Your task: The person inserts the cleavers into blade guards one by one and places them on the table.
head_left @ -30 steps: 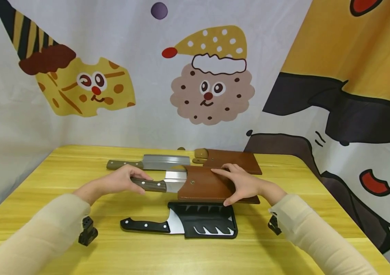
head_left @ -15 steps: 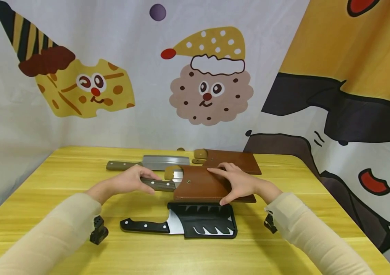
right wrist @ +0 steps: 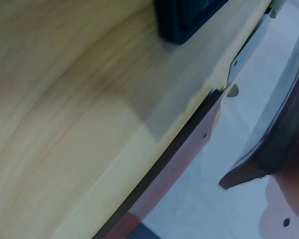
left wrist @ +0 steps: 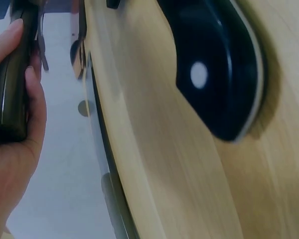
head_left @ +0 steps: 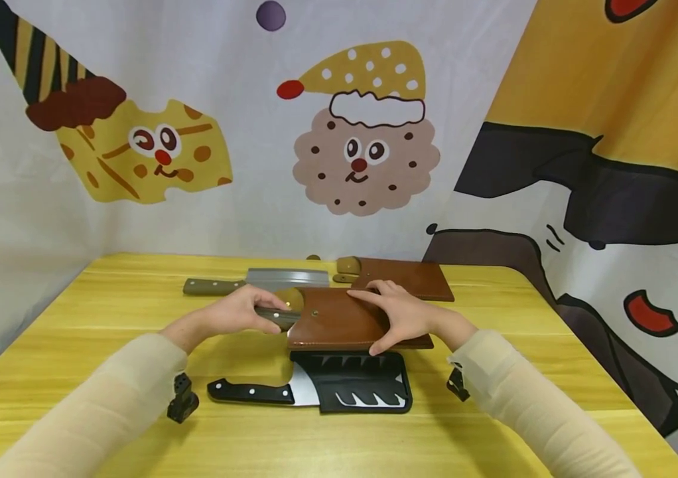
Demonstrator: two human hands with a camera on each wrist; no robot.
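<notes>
I see left hand [head_left: 243, 311] curled round handle [head_left: 279, 318] — right hand [head_left: 403, 312], spread wide, grips sheath [head_left: 332, 322] by its edges, presumably steadying it.

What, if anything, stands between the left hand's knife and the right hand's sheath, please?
Nothing visible: the knife handle in the left hand is at the mouth of the brown sheath, no blade showing. The tan flap lies beyond the handle, seemingly clear.

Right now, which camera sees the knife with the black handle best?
The head view: it shows that knife, with its whole handle and black cover. The left wrist view gets just part of the handle, close up; the right wrist view, only what looks like the cover's corner.
</notes>
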